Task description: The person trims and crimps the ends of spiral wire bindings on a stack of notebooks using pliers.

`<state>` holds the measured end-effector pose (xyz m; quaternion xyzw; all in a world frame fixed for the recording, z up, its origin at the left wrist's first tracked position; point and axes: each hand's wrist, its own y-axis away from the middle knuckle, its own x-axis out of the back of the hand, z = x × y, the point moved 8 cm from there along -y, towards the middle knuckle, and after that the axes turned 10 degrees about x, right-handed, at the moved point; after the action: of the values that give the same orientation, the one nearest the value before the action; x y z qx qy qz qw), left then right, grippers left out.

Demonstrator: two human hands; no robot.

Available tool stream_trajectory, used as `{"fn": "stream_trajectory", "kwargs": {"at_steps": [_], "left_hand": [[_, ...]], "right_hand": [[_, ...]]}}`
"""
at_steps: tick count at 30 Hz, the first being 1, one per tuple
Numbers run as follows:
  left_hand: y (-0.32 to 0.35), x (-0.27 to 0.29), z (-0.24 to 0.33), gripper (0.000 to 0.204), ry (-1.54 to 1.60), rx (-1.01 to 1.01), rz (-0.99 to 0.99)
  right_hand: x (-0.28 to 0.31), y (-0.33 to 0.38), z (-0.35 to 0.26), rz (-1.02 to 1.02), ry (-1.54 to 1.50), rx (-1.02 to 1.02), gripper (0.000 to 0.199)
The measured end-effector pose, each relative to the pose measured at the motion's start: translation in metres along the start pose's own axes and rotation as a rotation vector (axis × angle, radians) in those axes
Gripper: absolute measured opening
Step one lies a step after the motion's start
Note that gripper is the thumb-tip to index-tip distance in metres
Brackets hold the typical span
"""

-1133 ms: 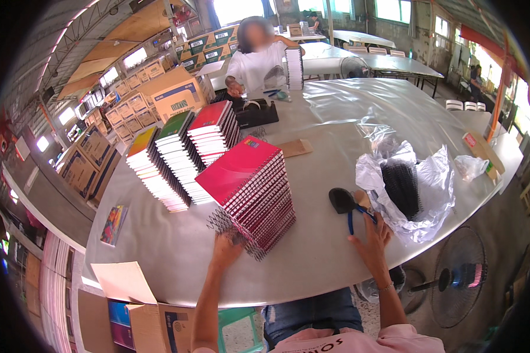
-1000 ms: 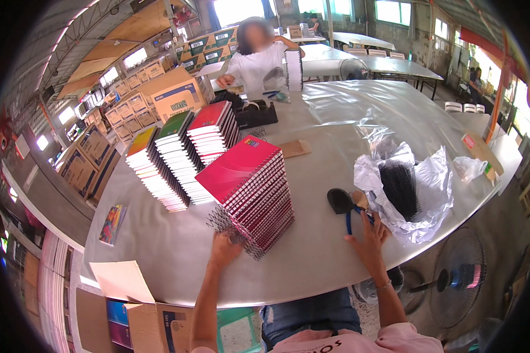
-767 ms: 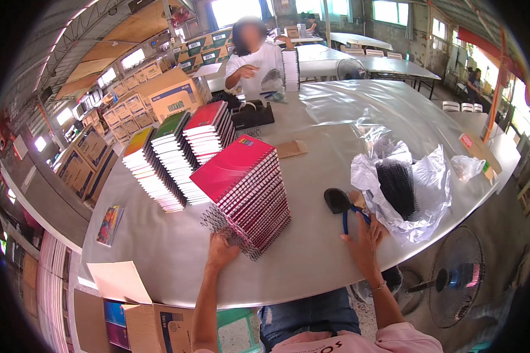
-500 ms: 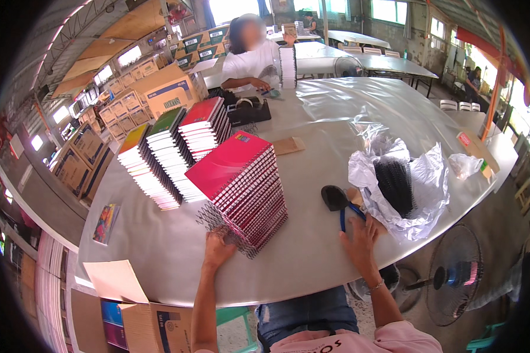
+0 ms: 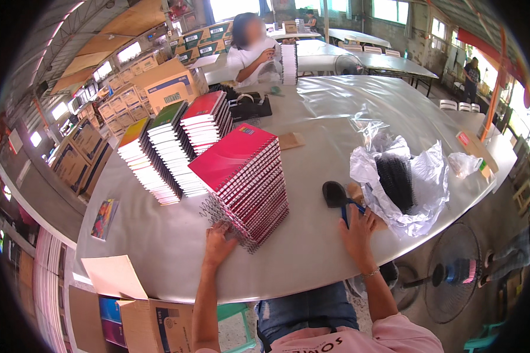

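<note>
A tall stack of red spiral notebooks stands in front of me on the grey table. Loose wire binding coils lie at its lower left side. At these coils rests my left hand, its thumb apart from the fingers and some fingertips hidden among the wires. My right hand lies with fingers stretched over a blue-handled tool, probably pliers, without closing around it. Beside the tool is a black rounded piece. Crumpled white wrapping just beyond that hand holds a bundle of black coils.
Behind the red stack stand yellow, green and another red notebook pile. A black tape dispenser is farther back. An open carton sits lower left, a fan lower right. A co-worker sits across.
My right hand has shifted slightly farther over the blue handles; my left stays by the coils. The co-worker's raised hand has come down from the white stack, and a person at the right now stands upright.
</note>
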<state>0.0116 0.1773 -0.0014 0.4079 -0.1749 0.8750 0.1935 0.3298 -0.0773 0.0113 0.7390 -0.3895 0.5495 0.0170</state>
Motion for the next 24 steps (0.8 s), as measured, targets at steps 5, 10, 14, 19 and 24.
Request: {"fn": "stream_trajectory", "kwargs": {"at_steps": [5, 10, 14, 19, 24], "left_hand": [[-0.006, -0.011, 0.02, 0.043, -0.049, -0.046, -0.004], [-0.004, -0.007, 0.015, 0.044, 0.063, -0.096, -0.07], [0.002, 0.003, 0.013, 0.046, 0.084, -0.075, -0.026], [-0.006, -0.013, 0.01, 0.05, 0.034, -0.062, -0.002], [-0.005, -0.008, 0.002, 0.054, 0.007, -0.074, -0.028]], "right_hand": [[0.032, 0.015, 0.015, -0.052, -0.138, 0.051, 0.052], [0.042, 0.03, 0.039, -0.056, -0.829, -0.051, 0.034], [0.016, 0.048, 0.024, -0.422, -1.909, -0.425, 0.042], [0.03, 0.06, -0.02, -0.599, -2.144, -0.397, 0.052], [0.017, 0.063, -0.08, -0.859, -2.35, -0.335, 0.057]]}}
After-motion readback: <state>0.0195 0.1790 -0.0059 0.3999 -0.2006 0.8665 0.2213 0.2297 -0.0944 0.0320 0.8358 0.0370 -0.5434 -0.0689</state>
